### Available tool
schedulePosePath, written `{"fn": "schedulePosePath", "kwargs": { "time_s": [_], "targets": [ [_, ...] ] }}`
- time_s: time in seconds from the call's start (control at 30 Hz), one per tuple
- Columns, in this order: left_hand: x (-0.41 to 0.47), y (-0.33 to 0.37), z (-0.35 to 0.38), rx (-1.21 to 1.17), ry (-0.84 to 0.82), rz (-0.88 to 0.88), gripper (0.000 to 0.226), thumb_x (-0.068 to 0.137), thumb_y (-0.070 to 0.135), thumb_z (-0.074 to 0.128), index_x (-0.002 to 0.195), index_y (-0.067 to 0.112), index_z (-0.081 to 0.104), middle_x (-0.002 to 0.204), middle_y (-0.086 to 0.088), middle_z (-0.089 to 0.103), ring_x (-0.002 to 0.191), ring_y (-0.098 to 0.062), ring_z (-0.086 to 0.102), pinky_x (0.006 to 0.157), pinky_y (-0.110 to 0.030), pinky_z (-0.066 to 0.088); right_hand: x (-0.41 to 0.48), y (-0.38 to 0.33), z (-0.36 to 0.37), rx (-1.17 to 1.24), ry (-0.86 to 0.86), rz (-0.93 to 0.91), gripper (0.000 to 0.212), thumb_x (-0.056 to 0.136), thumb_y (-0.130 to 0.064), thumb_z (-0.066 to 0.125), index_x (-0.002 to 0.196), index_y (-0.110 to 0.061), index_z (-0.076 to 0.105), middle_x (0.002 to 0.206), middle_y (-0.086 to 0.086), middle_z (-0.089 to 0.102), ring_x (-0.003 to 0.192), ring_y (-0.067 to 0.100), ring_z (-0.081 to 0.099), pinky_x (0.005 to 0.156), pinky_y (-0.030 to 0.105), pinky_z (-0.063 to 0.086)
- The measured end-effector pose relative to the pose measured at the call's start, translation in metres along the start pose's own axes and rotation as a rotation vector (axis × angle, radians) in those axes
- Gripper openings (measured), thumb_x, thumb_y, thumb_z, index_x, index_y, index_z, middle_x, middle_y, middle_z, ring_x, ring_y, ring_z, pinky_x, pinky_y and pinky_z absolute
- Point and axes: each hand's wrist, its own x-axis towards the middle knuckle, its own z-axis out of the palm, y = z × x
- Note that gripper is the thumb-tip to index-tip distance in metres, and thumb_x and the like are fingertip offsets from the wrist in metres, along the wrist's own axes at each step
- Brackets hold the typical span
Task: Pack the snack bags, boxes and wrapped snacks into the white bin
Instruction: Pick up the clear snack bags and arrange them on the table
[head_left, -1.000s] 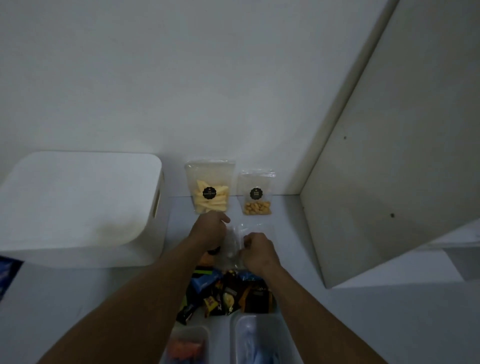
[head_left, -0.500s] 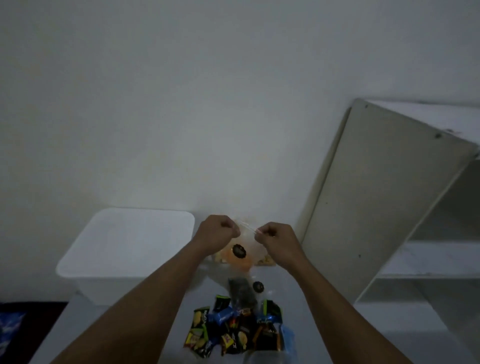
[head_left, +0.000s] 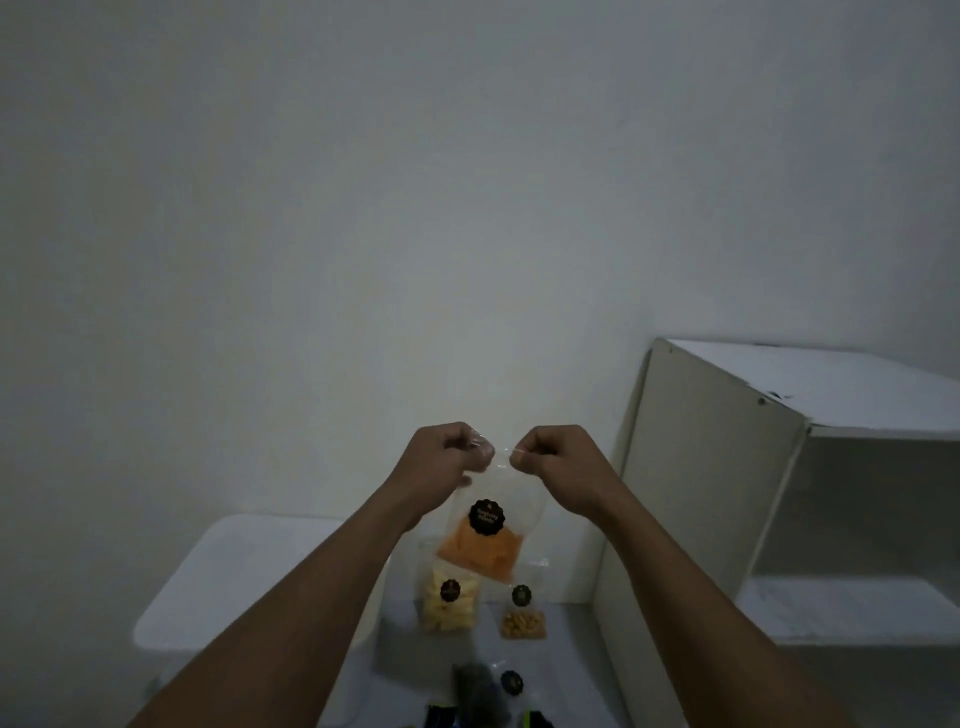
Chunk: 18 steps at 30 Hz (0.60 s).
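Above the desk's far edge, the left hand (head_left: 444, 457) and right hand (head_left: 558, 460) each pinch a top corner of a clear bag of orange snacks (head_left: 483, 540), fingers curled tight on the film. It hangs free, clear of the desk, right of the white bin (head_left: 234, 582). It looks light, limp and slippery, its contents likely brittle, so the sealed top strip seems the safest hold. Half a second ago the bag hung lower; now it is raised, showing the yellow chip bag (head_left: 451, 605) and nut bag (head_left: 522, 618) behind it.
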Motion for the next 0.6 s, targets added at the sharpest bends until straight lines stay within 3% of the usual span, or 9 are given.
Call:
{"fn": "schedulePosePath", "kwargs": {
  "time_s": [0.13,0.3,0.47,0.6],
  "targets": [
    [-0.003,0.013,0.001,-0.095,0.115,0.027,0.015,0.087,0.011,0.069,0.072,0.013,0.066,0.084,-0.006,0.067,0.082,-0.019,0.065,0.078,-0.036,0.057,-0.005,-0.013,-0.001,0.09,0.057,-0.023,0.013,0.089,-0.023,0.069,0.084,-0.012,0.072,0.075,0.002,0.066,0.067,0.01,0.057,0.065,0.026,0.045],
    [-0.01,0.025,0.0,-0.079,-0.031,-0.003,0.013,0.089,0.02,0.069,0.094,0.008,0.072,0.088,-0.005,0.073,0.081,-0.016,0.071,0.074,-0.03,0.058,-0.007,-0.021,-0.01,0.027,0.054,-0.035,0.013,0.089,-0.022,0.068,0.078,-0.015,0.069,0.068,0.0,0.061,0.058,0.01,0.051,0.06,0.026,0.042],
    [-0.008,0.023,-0.007,0.079,0.147,0.128,0.007,0.084,0.016,0.074,0.081,0.01,0.076,0.075,-0.009,0.074,0.07,-0.017,0.069,0.076,-0.035,0.056,-0.016,-0.021,-0.012,0.19,0.057,-0.025,0.01,0.086,-0.018,0.073,0.088,-0.008,0.074,0.077,0.002,0.071,0.066,0.006,0.061,0.062,0.024,0.052],
    [-0.011,0.023,-0.006,0.011,0.118,0.125,0.006,0.084,0.015,0.074,0.082,0.01,0.076,0.076,-0.009,0.075,0.073,-0.019,0.071,0.081,-0.037,0.059,-0.022,-0.014,-0.018,0.23,0.043,0.001,0.009,0.09,-0.011,0.067,0.083,-0.008,0.072,0.077,0.005,0.071,0.069,0.011,0.062,0.065,0.026,0.051]
  ]
}}
